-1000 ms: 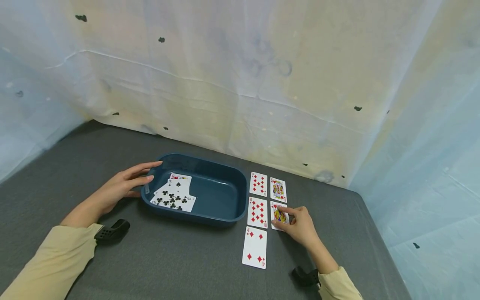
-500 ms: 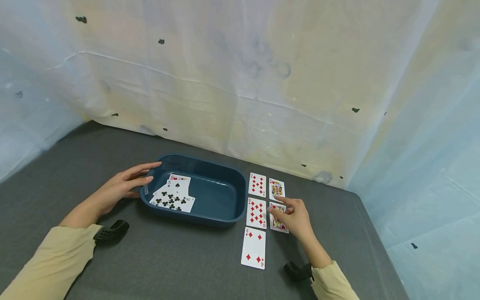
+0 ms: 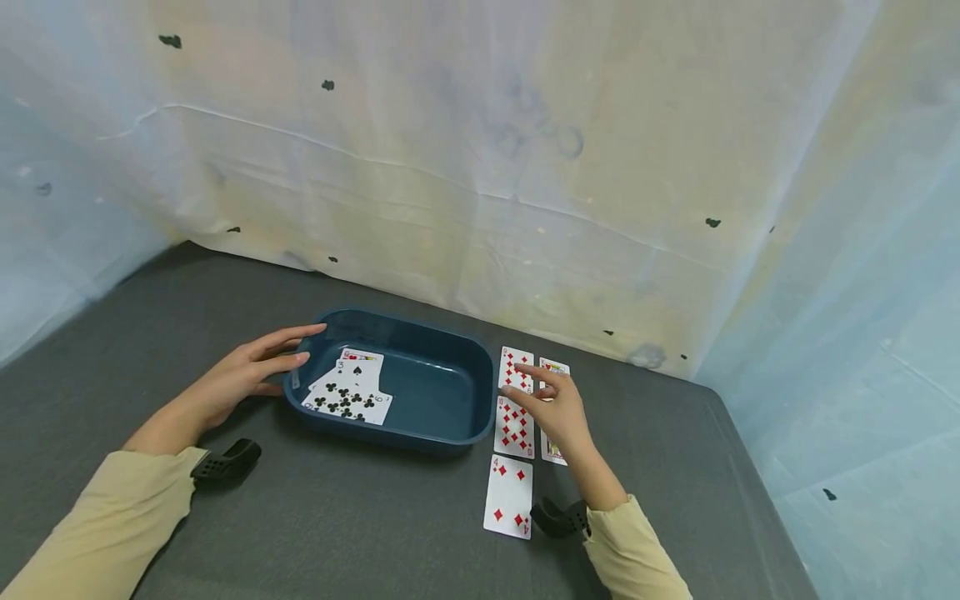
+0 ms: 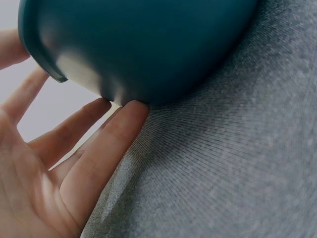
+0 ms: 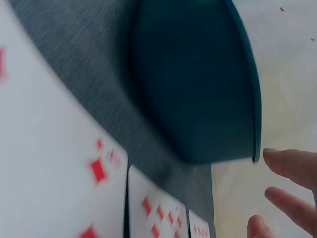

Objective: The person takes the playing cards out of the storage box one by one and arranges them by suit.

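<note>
My left hand [image 3: 243, 371] touches the left end of a dark blue plastic tub [image 3: 431, 396], fingertips against its outer wall in the left wrist view. Inside the tub lie a three of spades [image 3: 360, 369], a clubs card [image 3: 347, 402] and a partly covered red face card [image 3: 356, 354]. With nothing in its grasp, my right hand [image 3: 561, 412] hovers over the cards beside the tub, thumb and index apart. Below it are a nine of diamonds [image 3: 507, 367] and a ten of diamonds [image 3: 515, 435]. It partly hides a king [image 3: 556, 366] and a jack [image 3: 552, 452].
A four of diamonds [image 3: 508, 498] lies nearest me in the left column of cards. Dark grey cloth [image 3: 375, 525] covers the table. Pale sheeting [image 3: 480, 150] hangs behind and at both sides. Black straps with a device are on both wrists.
My right hand has left the jack on the table and moved left and farther away, over the diamonds. My left hand stays on the tub's end.
</note>
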{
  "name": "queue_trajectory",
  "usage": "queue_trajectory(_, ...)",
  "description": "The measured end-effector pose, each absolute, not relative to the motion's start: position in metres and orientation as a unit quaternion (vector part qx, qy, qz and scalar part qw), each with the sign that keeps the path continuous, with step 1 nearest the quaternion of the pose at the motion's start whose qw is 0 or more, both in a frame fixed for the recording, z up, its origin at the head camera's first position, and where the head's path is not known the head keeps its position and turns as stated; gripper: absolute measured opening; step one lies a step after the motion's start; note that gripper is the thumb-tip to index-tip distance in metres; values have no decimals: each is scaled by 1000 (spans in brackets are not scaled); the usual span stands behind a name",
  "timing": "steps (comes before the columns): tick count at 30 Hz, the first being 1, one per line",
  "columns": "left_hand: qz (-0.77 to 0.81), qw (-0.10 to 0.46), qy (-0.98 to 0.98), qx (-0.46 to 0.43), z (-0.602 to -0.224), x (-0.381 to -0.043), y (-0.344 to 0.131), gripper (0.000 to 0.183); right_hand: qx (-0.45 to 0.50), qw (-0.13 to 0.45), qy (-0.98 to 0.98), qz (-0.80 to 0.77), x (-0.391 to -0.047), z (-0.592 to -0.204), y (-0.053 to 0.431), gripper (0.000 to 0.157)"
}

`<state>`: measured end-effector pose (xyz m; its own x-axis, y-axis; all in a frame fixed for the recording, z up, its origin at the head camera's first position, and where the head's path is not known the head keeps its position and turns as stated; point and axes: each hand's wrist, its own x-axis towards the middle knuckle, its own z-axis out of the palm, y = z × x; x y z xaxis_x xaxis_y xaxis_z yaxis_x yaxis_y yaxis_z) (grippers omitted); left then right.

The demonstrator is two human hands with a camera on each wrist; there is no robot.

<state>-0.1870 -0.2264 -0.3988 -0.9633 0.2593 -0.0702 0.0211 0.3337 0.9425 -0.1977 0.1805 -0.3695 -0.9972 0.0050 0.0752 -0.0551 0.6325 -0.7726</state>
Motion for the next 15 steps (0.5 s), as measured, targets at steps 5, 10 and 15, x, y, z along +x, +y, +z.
queue_trajectory(5, 569, 105, 811, 83, -399, -188, -227, 60, 27, 36, -894, 445, -201, -360, 162, 44)
queue_trajectory(10, 571, 106, 810, 84, -400, -188, -227, 61, 54, 32, -887, 457, -204, -348, 140, 43)
queue_trajectory(15, 576, 103, 806, 91, -400, -188, -227, 59, 87, 20, -882, 463, -208, -343, 118, 42)
